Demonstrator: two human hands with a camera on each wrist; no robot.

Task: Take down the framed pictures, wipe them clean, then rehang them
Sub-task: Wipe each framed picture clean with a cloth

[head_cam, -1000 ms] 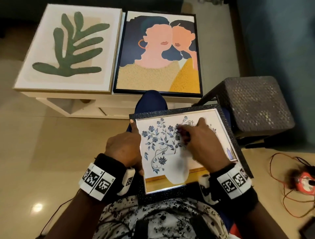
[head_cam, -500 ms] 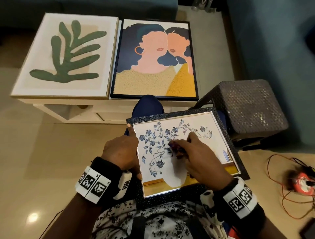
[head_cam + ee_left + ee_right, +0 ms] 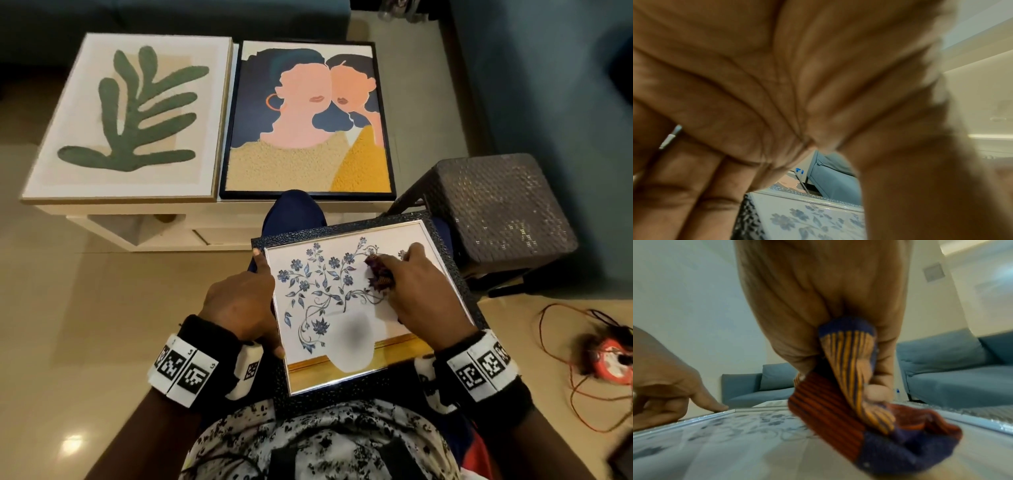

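Note:
A flower picture (image 3: pixel 318 308) in a dark textured frame lies face up on my lap. My left hand (image 3: pixel 246 301) grips its left edge, with the index finger stretched along the frame toward the far corner. My right hand (image 3: pixel 421 294) pinches a bunched striped cloth (image 3: pixel 378 272) and presses it on the glass near the upper right flowers. The right wrist view shows the orange, red and purple cloth (image 3: pixel 859 410) squeezed between the fingers against the glass. A leaf picture (image 3: pixel 126 116) and a two-faces picture (image 3: pixel 308 120) lie flat on the white table (image 3: pixel 154 226).
A dark woven stool (image 3: pixel 503 212) stands just right of my knees. A red cable reel (image 3: pixel 613 356) with loose orange wire lies on the floor at the right. A blue sofa (image 3: pixel 548 68) runs along the far and right sides. Beige floor tiles show on the left.
My right hand slid the cloth down and left over the glass, then back up to the right. The left hand kept its grip on the frame's left edge.

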